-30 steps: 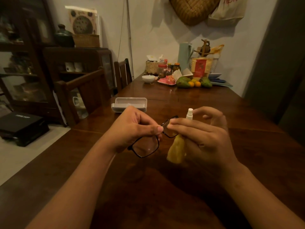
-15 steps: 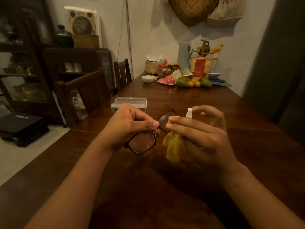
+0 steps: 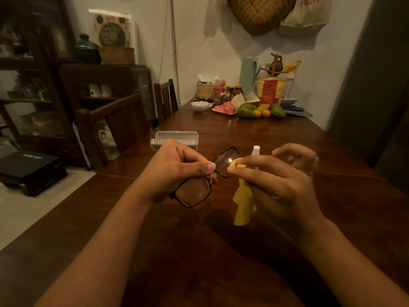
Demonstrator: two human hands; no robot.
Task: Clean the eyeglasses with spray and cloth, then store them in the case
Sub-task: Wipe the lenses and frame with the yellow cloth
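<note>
Black-framed eyeglasses (image 3: 194,191) hang above the dark wooden table (image 3: 221,251). My left hand (image 3: 174,171) pinches them at the bridge between thumb and fingers. My right hand (image 3: 276,182) pinches a yellow cloth (image 3: 243,202) against the far lens, and the rest of the cloth dangles below. A small white-capped spray bottle (image 3: 255,151) stands on the table just behind my right hand. The grey glasses case (image 3: 177,138) lies with its lid up behind my left hand.
Jars, a basket, a white bowl (image 3: 199,106), fruit and a packet crowd the table's far end by the wall. Wooden chairs (image 3: 124,120) stand along the left edge, with a dark cabinet behind them.
The glasses have risen and tilted, the far lens now higher. My right hand has moved the cloth up onto that far lens.
</note>
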